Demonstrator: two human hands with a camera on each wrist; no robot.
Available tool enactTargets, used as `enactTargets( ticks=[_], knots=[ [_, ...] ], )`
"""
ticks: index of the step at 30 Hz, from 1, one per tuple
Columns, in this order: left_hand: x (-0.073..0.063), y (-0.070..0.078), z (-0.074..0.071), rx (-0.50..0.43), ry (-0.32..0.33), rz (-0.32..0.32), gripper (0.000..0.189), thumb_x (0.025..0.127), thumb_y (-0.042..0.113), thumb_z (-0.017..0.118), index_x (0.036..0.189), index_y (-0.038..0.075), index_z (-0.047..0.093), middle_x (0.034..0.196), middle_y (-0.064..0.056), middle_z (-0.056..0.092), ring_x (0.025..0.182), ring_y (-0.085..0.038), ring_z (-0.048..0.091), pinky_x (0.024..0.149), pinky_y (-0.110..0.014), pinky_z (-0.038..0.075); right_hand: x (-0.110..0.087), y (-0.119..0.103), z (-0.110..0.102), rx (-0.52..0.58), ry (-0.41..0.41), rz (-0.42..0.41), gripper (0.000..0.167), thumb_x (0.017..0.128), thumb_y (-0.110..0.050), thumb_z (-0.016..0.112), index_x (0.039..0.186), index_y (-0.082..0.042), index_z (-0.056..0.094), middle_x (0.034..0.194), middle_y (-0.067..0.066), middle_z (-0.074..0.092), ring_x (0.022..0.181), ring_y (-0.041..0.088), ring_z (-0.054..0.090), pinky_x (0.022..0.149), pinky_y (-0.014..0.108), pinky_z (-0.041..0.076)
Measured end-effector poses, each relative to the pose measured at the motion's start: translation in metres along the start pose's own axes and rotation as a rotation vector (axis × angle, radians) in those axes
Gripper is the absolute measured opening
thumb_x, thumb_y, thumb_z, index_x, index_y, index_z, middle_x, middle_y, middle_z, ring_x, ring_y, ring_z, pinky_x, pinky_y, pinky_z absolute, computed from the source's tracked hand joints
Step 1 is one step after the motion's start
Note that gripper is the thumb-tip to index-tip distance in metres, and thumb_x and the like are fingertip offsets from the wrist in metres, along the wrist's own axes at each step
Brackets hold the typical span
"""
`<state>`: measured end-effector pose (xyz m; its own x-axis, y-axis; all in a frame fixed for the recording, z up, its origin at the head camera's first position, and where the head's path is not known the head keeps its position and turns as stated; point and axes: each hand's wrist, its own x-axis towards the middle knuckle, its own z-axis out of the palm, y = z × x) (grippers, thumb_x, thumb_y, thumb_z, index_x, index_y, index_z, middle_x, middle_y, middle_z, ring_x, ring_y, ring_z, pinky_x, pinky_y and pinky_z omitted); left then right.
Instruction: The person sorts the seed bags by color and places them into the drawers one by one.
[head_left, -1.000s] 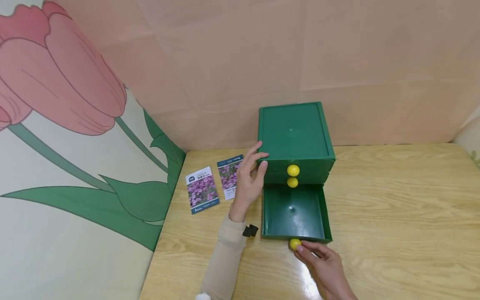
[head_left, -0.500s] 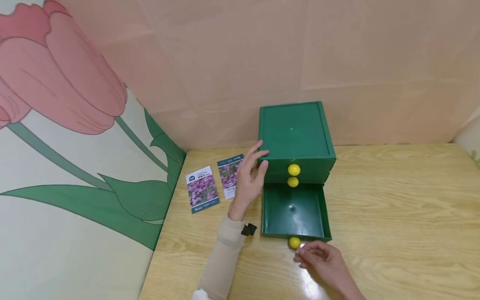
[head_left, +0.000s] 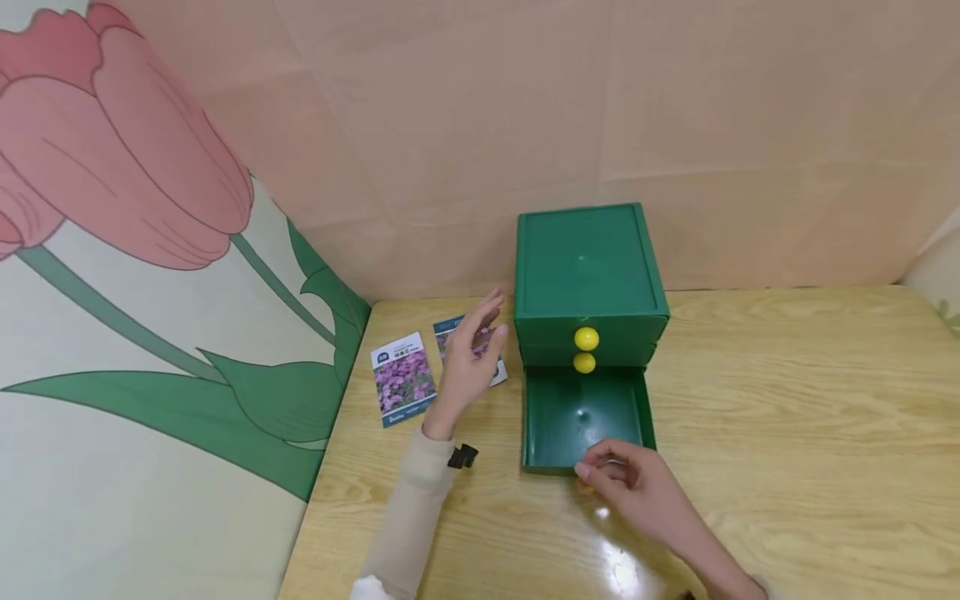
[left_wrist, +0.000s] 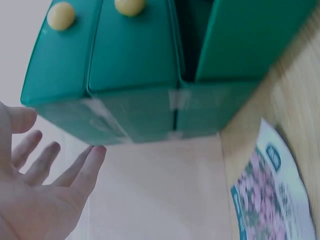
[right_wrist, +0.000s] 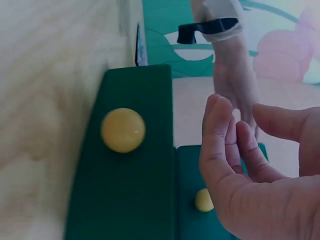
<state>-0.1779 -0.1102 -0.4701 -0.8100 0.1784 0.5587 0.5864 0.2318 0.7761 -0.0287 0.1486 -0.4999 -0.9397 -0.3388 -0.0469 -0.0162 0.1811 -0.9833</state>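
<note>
A green drawer cabinet [head_left: 588,258] stands on the table. Its lowest drawer [head_left: 551,429] is pulled out, with nothing visible inside. Two yellow knobs are on the upper drawers, the top knob [head_left: 587,338] and the middle knob [head_left: 584,362]. The lowest drawer's yellow knob [right_wrist: 123,130] shows fully in the right wrist view; in the head view my right hand [head_left: 637,496] mostly hides it. That hand hovers above the drawer front, fingers loosely bent, holding nothing. My left hand [head_left: 467,367] is left of the cabinet, apart from it, fingers spread, partly covering a flower-printed packet [head_left: 498,372].
Another flower-printed packet [head_left: 403,379] lies further left on the wooden table [head_left: 810,417]. A pink-beige cloth [head_left: 750,150] hangs behind the cabinet. On the left stands a panel with a tulip picture [head_left: 142,150].
My left hand has come off the cabinet's left edge and moved left over the packet. The right hand has let go of the lowest knob, then shifted up above the drawer front.
</note>
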Motion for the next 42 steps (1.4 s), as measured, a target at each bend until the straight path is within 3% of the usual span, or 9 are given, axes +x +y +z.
enactTargets(
  ticks=[5, 10, 17, 24, 34, 42],
  knots=[
    [-0.001, -0.005, -0.017, 0.030, -0.028, -0.027, 0.048, 0.107, -0.002, 0.060, 0.154, 0.004, 0.053, 0.164, -0.019, 0.048, 0.142, -0.041, 0.056, 0.106, -0.055, 0.055, 0.018, -0.012, 0.005, -0.044, 0.005, 0.021, 0.022, 0.102, -0.022, 0.076, 0.114, -0.005, 0.073, 0.108, 0.011, 0.076, 0.090, 0.013, 0.077, 0.078, 0.031, 0.064],
    [0.001, -0.013, -0.036, 0.038, -0.074, -0.088, 0.051, 0.109, 0.005, 0.060, 0.158, 0.012, 0.050, 0.166, -0.009, 0.047, 0.144, -0.036, 0.055, 0.110, -0.051, 0.054, 0.037, -0.020, 0.013, -0.087, -0.015, -0.047, 0.026, 0.102, -0.021, 0.076, 0.123, -0.006, 0.071, 0.118, 0.014, 0.074, 0.101, 0.015, 0.076, 0.087, 0.025, 0.062],
    [0.007, -0.026, -0.056, 0.083, -0.089, -0.211, 0.037, 0.109, 0.011, 0.062, 0.146, 0.010, 0.060, 0.150, -0.014, 0.061, 0.133, -0.041, 0.064, 0.106, -0.048, 0.057, 0.060, -0.029, 0.026, -0.113, -0.079, -0.105, 0.030, 0.108, -0.019, 0.067, 0.134, -0.005, 0.067, 0.130, 0.014, 0.073, 0.117, 0.025, 0.073, 0.100, 0.031, 0.060],
    [0.012, -0.038, -0.069, 0.145, -0.110, -0.313, 0.032, 0.110, 0.020, 0.062, 0.141, 0.014, 0.064, 0.146, -0.013, 0.063, 0.127, -0.035, 0.068, 0.101, -0.046, 0.060, 0.082, -0.031, 0.037, -0.125, -0.095, -0.120, 0.037, 0.110, -0.014, 0.061, 0.144, 0.000, 0.059, 0.143, 0.019, 0.065, 0.132, 0.037, 0.065, 0.109, 0.042, 0.055],
    [0.020, -0.057, -0.085, 0.272, -0.073, -0.412, 0.031, 0.108, 0.020, 0.064, 0.137, 0.010, 0.065, 0.141, -0.014, 0.065, 0.121, -0.032, 0.069, 0.098, -0.046, 0.062, 0.115, -0.038, 0.058, -0.246, -0.083, -0.141, 0.052, 0.110, -0.012, 0.059, 0.156, 0.008, 0.044, 0.157, 0.029, 0.051, 0.143, 0.044, 0.054, 0.114, 0.053, 0.050],
    [0.025, -0.072, -0.100, 0.345, -0.116, -0.469, 0.036, 0.108, 0.020, 0.064, 0.142, 0.007, 0.062, 0.146, -0.019, 0.062, 0.124, -0.039, 0.068, 0.098, -0.050, 0.061, 0.142, -0.037, 0.074, -0.272, -0.087, -0.096, 0.060, 0.110, -0.015, 0.059, 0.160, 0.008, 0.036, 0.160, 0.030, 0.046, 0.143, 0.045, 0.053, 0.112, 0.057, 0.050]
  ],
)
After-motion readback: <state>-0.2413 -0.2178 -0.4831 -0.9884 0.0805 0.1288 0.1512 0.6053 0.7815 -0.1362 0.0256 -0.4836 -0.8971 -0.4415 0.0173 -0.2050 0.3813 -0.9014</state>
